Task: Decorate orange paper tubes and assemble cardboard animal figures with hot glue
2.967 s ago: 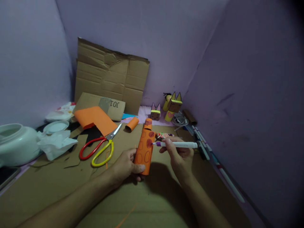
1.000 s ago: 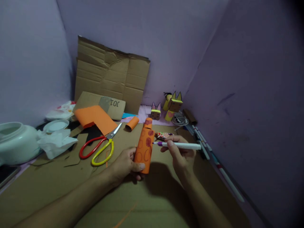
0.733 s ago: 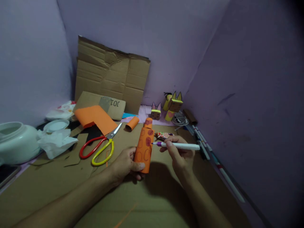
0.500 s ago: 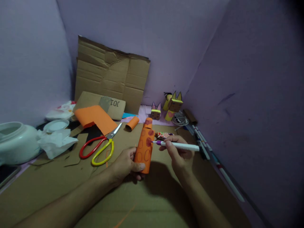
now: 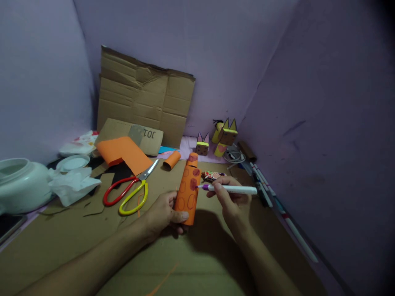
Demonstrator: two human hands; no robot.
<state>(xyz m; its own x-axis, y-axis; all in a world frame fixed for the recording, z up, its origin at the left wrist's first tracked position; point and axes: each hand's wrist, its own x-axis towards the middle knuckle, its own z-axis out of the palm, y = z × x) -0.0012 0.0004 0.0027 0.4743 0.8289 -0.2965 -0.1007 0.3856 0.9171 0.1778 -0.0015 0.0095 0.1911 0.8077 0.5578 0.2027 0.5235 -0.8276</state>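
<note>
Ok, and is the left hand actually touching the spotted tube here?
Touching. The head view shows it: the left hand grips the spotted tube near its lower end, thumb lying across the front.

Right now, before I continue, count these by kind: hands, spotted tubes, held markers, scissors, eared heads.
Left hand and right hand: 2
Spotted orange tube: 1
Purple-tipped marker: 1
Scissors: 1
Pink-eared head and yellow-eared head: 2
Total: 7
</note>
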